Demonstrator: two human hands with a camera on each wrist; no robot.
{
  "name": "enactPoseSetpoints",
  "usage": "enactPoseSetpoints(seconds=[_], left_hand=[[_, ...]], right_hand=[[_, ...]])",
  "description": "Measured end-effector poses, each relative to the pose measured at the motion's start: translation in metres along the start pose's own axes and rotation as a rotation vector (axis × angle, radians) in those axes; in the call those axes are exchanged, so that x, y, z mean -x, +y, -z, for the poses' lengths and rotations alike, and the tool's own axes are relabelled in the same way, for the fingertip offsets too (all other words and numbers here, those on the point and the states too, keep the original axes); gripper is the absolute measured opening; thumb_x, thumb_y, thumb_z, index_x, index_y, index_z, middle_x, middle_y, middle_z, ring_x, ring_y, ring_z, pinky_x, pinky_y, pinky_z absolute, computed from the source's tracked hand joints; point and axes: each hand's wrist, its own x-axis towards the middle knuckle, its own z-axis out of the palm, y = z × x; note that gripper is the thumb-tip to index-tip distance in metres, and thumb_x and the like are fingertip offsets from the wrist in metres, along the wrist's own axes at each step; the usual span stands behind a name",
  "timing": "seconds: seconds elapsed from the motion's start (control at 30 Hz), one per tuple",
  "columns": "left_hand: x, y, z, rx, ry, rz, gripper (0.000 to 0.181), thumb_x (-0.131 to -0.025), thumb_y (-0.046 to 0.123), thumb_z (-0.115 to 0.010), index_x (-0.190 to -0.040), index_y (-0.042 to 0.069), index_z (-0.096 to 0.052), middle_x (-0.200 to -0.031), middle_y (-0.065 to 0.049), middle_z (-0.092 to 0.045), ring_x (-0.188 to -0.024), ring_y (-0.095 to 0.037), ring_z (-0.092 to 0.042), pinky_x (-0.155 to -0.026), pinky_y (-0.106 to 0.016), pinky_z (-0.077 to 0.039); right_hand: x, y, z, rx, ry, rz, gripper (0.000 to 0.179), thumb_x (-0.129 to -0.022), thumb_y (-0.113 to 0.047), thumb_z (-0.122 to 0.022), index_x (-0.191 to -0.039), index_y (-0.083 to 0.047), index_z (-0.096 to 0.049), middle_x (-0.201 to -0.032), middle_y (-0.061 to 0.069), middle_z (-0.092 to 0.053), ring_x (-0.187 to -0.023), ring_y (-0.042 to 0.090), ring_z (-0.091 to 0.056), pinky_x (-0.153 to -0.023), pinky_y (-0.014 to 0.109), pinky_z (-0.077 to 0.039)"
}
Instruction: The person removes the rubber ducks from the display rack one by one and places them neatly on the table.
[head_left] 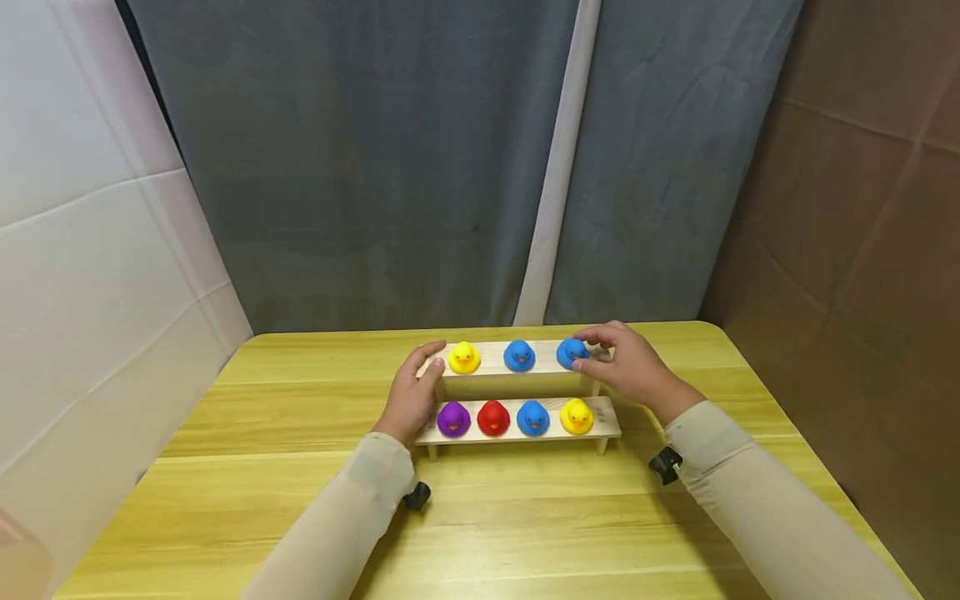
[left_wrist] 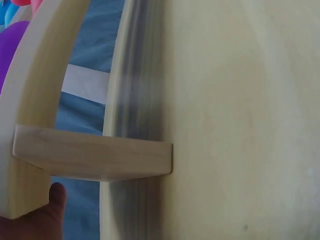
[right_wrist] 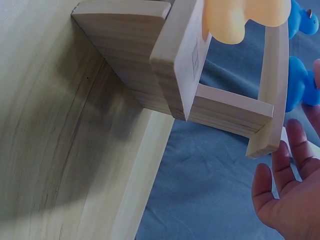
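Two pale wooden stands line up one behind the other, the rear one higher. On the rear stand [head_left: 491, 358] sit a yellow rubber duck [head_left: 464, 358], a blue rubber duck [head_left: 519, 357] and, at its right end, another blue duck [head_left: 572, 353]. My right hand [head_left: 630, 362] pinches that end duck between thumb and fingers; the right wrist view shows the same blue duck [right_wrist: 300, 85] at the fingers. My left hand [head_left: 411, 396] grips the rear stand's left end, thumb in front. In the left wrist view only part of the left hand [left_wrist: 37, 220] shows.
The front stand [head_left: 517, 436] carries a purple duck [head_left: 453, 419], a red duck [head_left: 493, 418], a blue duck [head_left: 533, 418] and a yellow duck [head_left: 577, 416]. The wooden table [head_left: 510, 517] runs back to a grey curtain [head_left: 337, 167]. A brown panel [head_left: 862, 250] stands at right.
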Motion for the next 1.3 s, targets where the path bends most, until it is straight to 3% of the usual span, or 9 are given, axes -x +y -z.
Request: enactPoseSetpoints(seconds=[0.27, 0.6, 0.9, 1.3], left_hand=[[-0.001, -0.005, 0.000, 0.013, 0.021, -0.032, 0.041, -0.112, 0.026, -0.050, -0.151, 0.013, -0.055, -0.160, -0.012, -0.048, -0.153, -0.032, -0.037, -0.130, -0.054, -0.019], [-0.002, -0.008, -0.002, 0.022, 0.050, -0.052, 0.040, -0.111, 0.024, -0.050, -0.149, 0.012, -0.057, -0.158, -0.011, -0.050, -0.150, -0.030, -0.040, -0.129, -0.052, -0.022], [-0.001, -0.008, -0.004, 0.059, 0.056, -0.059, 0.037, -0.112, 0.022, -0.050, -0.147, 0.015, -0.059, -0.154, -0.013, -0.052, -0.130, -0.028, -0.048, -0.125, -0.048, -0.029], [0.001, -0.010, -0.004, 0.035, 0.070, -0.064, 0.036, -0.112, 0.025, -0.051, -0.145, 0.019, -0.060, -0.157, -0.009, -0.051, -0.149, -0.030, -0.043, -0.128, -0.052, -0.025]], right_hand=[[-0.002, 0.000, -0.001, 0.025, 0.004, -0.003, 0.041, -0.095, -0.023, -0.081, -0.132, -0.009, -0.070, -0.120, 0.015, -0.061, -0.110, 0.033, -0.055, -0.093, 0.045, -0.051], [-0.001, -0.002, 0.000, -0.002, 0.004, -0.009, 0.039, -0.095, -0.022, -0.081, -0.129, -0.008, -0.071, -0.106, 0.011, -0.058, -0.099, 0.028, -0.052, -0.085, 0.039, -0.048], [0.003, -0.004, 0.002, -0.028, 0.013, 0.010, 0.036, -0.094, -0.022, -0.081, -0.127, -0.007, -0.072, -0.094, 0.009, -0.053, -0.091, 0.026, -0.050, -0.076, 0.036, -0.044], [0.022, -0.003, 0.012, -0.100, 0.002, 0.018, 0.034, -0.093, -0.021, -0.083, -0.122, -0.006, -0.072, -0.086, 0.007, -0.050, -0.081, 0.025, -0.049, -0.065, 0.027, -0.041]])
